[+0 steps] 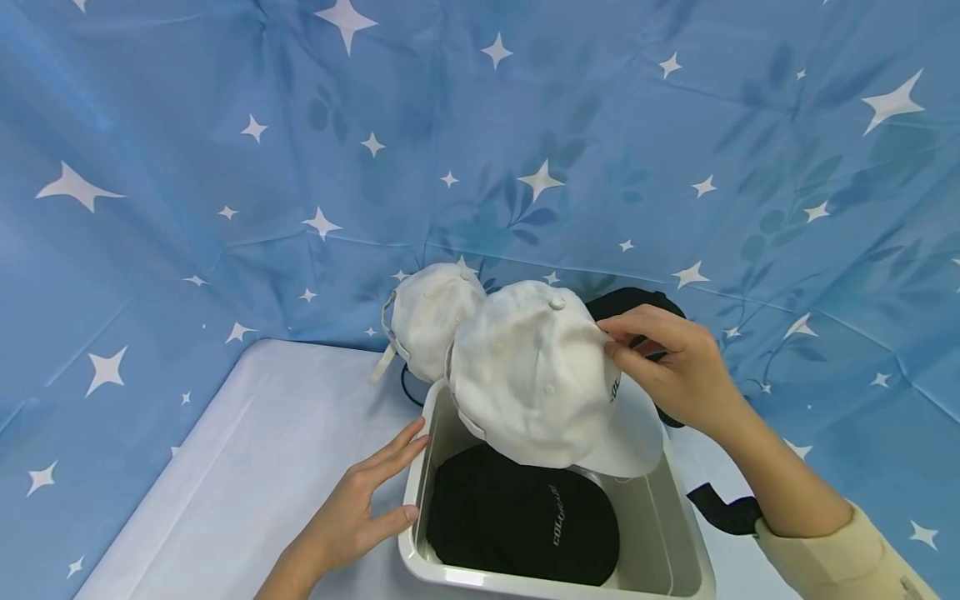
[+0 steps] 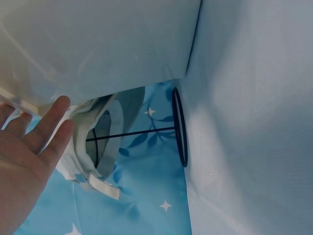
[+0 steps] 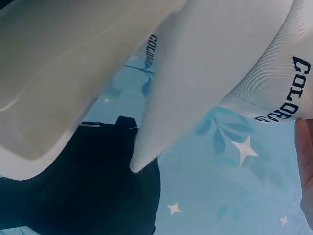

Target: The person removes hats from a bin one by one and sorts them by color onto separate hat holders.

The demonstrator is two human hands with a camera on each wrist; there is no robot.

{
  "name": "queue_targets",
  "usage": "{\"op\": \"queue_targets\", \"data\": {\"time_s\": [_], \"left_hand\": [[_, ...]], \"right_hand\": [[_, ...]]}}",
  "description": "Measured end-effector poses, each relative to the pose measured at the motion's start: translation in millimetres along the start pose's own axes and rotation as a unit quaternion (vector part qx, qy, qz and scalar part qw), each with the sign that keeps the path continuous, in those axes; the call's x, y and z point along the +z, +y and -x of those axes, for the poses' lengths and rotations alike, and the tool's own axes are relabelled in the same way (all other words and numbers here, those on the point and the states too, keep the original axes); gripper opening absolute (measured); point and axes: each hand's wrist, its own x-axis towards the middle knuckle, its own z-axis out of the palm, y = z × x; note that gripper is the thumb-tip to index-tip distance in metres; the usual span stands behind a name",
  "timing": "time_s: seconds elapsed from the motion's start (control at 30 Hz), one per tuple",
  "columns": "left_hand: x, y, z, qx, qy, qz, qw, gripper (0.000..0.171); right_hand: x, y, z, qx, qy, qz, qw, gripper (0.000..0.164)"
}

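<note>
My right hand (image 1: 686, 367) pinches the front side of a white baseball cap (image 1: 525, 375), held above a pale plastic bin (image 1: 465, 577). Dark "COLORA…" lettering runs across the cap's front in the right wrist view, just beside the fingers. Inside the bin lies a black cap (image 1: 517, 517) with similar lettering. At the bin's left side, my left hand (image 1: 360, 492) touches the rim with its fingers extended. Behind the bin, a second white cap (image 1: 431, 317) sits on a thin black stand (image 2: 181, 129), its strap hanging down.
Another black cap (image 1: 633, 300) stands at the back right, partly hidden by the right hand. A white cloth (image 1: 300, 408) covers the table. Close behind hangs a blue curtain (image 1: 420, 100) with white stars. A black strap (image 1: 723, 508) hangs by the right sleeve.
</note>
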Motion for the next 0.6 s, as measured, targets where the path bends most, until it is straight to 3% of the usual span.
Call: {"op": "queue_targets", "data": {"time_s": [0.27, 0.6], "left_hand": [[-0.9, 0.6, 0.0, -0.006, -0.001, 0.0, 1.0, 0.069], [0.2, 0.4, 0.4, -0.005, 0.0, 0.004, 1.0, 0.069]], "right_hand": [[1.6, -1.6, -14.0, 0.05, 0.014, 0.024, 0.998, 0.034], [9.9, 4.9, -28.0, 0.05, 0.022, 0.024, 0.998, 0.034]]}}
